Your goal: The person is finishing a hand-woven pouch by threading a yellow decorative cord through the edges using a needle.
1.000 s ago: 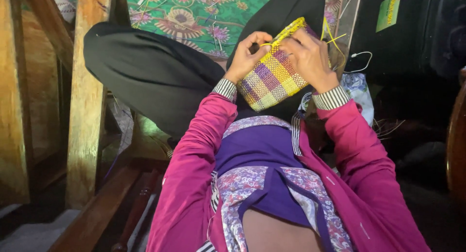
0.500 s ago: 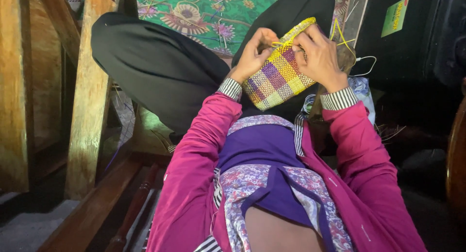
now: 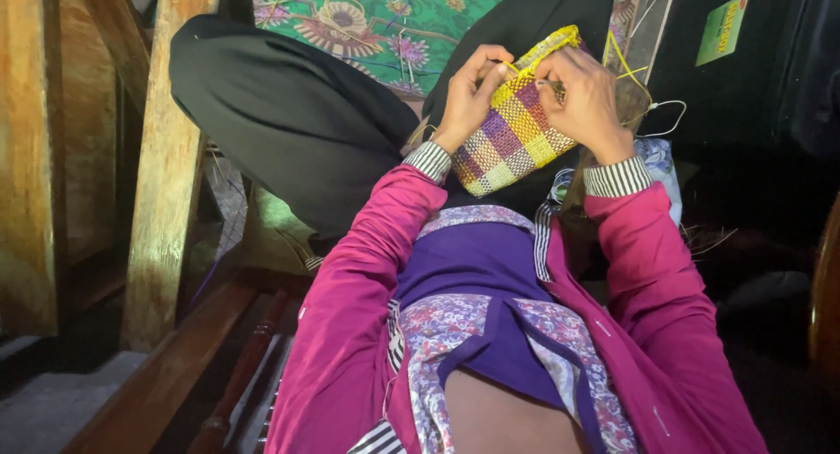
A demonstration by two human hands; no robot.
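My crossed legs in black trousers (image 3: pixel 289 113) rest on a green flowered mat (image 3: pixel 385 25), which covers the ground ahead of me. Thin yellow strips (image 3: pixel 626 65) lie loose on the mat (near its right edge), and a wooden post (image 3: pixel 166 174) stands at my left beside the mat.

A home interior, used for handcraft, is suggested. Rough wooden posts (image 3: pixel 166 157) are seen at the left, with a turned wooden rail (image 3: pixel 241 375) near the floor. A green floral cloth (image 3: pixel 367 21) is spread at the far side, and loose yellow weaving strips (image 3: pixel 626 65) are scattered at the far right.
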